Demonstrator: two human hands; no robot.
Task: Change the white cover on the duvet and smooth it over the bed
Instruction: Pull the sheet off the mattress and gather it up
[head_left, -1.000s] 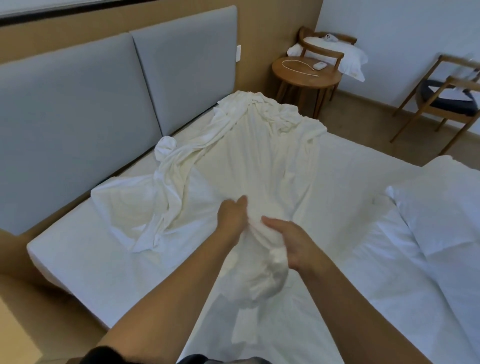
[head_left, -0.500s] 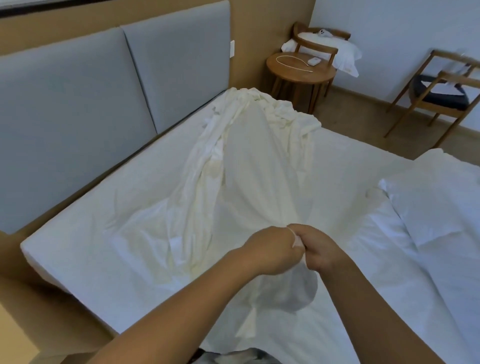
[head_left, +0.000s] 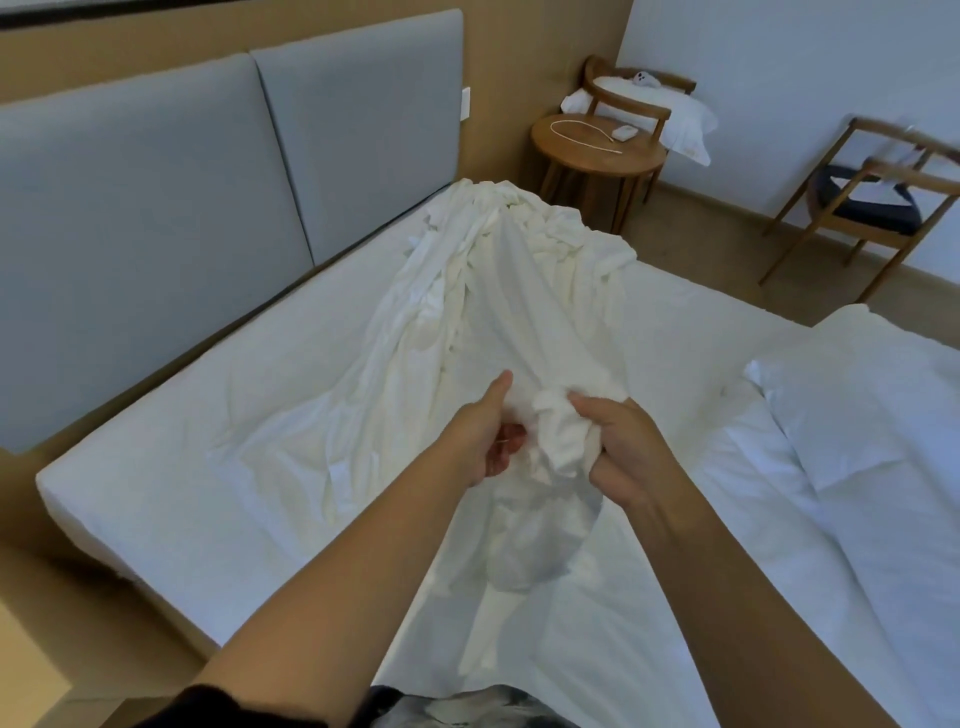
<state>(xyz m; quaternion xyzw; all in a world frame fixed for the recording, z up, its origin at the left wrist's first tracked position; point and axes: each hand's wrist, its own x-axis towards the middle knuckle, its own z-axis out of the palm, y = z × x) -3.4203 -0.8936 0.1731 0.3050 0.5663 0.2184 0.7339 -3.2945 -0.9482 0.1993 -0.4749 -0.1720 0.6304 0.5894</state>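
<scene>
Early going, I judge: the right hand (head_left: 618, 447) clenches a bunched end of the white cover (head_left: 519, 291), which trails away beyond it, crumpled and unfilled; the left hand (head_left: 485, 436) is half-curled alongside, grip unclear.

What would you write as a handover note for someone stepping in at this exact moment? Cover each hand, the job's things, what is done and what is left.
Left hand: against the bunched cloth, thumb up, fingers curled; cannot tell if it holds any.
Right hand: grips a bunched end of the white cover.
The cover runs from the hands in a rumpled strip across the bed to its far corner by the headboard.
More white bedding lies heaped at the right.
Done: the cover is on the bed and in hand.
Left: open it out, get the duvet into it, and smooth it flat.
</scene>
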